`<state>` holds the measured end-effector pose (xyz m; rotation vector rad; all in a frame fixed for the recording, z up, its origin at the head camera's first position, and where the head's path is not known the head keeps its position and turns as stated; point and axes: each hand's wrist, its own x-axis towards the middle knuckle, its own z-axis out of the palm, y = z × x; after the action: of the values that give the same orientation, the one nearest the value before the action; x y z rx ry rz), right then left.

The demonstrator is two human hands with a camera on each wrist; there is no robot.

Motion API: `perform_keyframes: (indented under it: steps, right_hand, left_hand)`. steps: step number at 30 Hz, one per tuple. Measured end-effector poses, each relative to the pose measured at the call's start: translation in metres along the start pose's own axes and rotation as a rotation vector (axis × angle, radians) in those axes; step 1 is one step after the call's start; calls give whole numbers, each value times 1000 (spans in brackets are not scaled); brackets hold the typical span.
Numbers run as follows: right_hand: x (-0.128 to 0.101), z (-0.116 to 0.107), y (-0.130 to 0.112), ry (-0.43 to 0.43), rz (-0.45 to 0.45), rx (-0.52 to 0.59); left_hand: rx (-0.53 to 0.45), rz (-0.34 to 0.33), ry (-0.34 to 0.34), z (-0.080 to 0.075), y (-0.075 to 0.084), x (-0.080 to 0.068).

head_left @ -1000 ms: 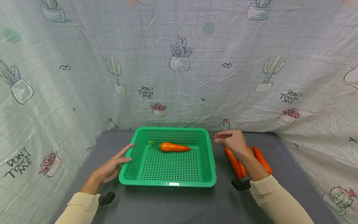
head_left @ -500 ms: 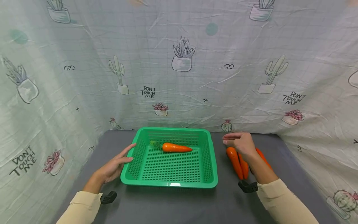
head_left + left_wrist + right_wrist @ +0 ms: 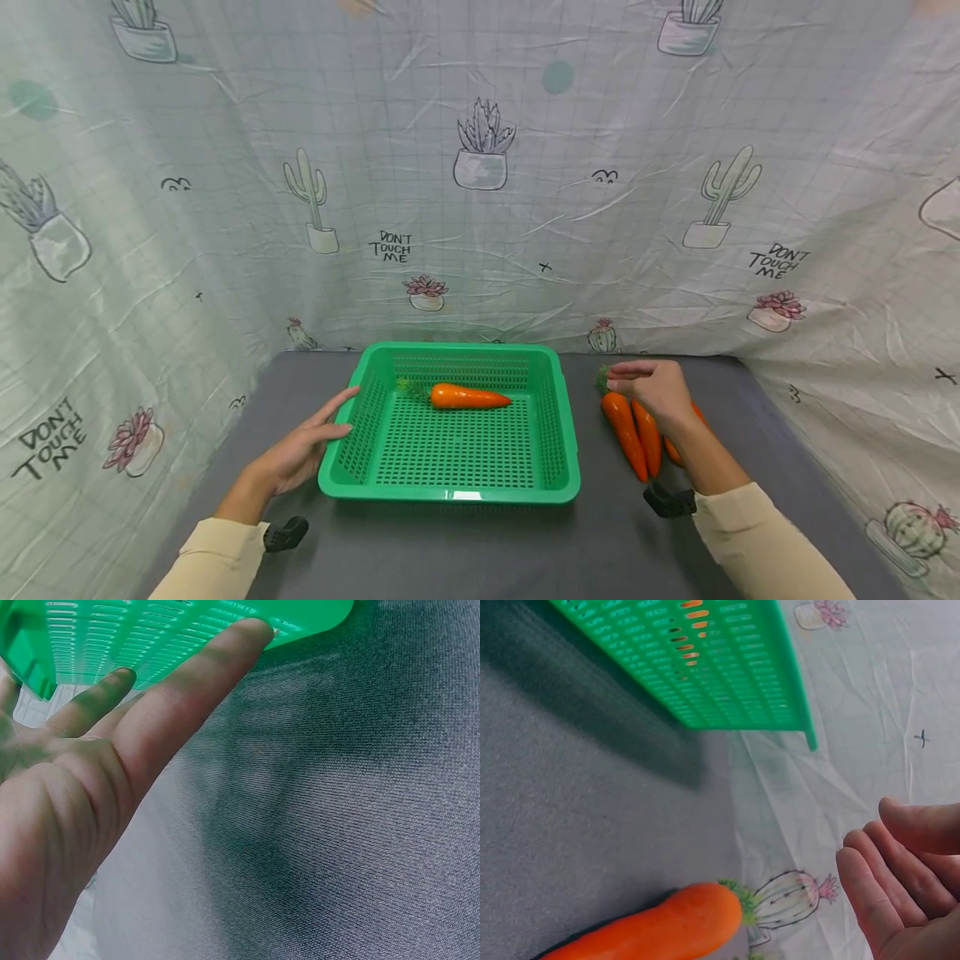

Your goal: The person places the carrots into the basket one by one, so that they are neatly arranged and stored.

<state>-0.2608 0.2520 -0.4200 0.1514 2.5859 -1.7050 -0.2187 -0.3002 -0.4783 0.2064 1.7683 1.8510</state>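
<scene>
From the head view I see my left hand at lower left of the frame, its fingers straight and resting against the left wall of the green basket, holding nothing. One carrot lies inside the basket toward its far side, greens pointing left. My right hand hangs at right of centre, just over three carrots lying side by side on the grey desk right of the basket. Its fingers are loosely bent and empty; I cannot tell whether they touch the carrots. A cactus-print cloth fills the upper frame.
</scene>
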Motion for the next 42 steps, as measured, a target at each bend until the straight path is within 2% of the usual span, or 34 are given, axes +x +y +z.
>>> perform_keyframes:
  steps: [4, 13, 24, 33, 42]
  right_hand:
    - [-1, -1, 4, 13, 11, -31]
    - [0, 0, 17, 31, 39, -28]
    - [-2, 5, 35, 53, 33, -41]
    - [-3, 7, 48, 56, 38, -8]
    - [-3, 14, 61, 96, 54, -83]
  left_hand:
    - [1, -2, -1, 1, 0, -1]
    - [3, -2, 9, 1, 1, 0]
    - [-6, -1, -1, 1, 1, 0]
    - [-5, 2, -4, 0, 0, 1]
    - [37, -9, 17, 1, 1, 0]
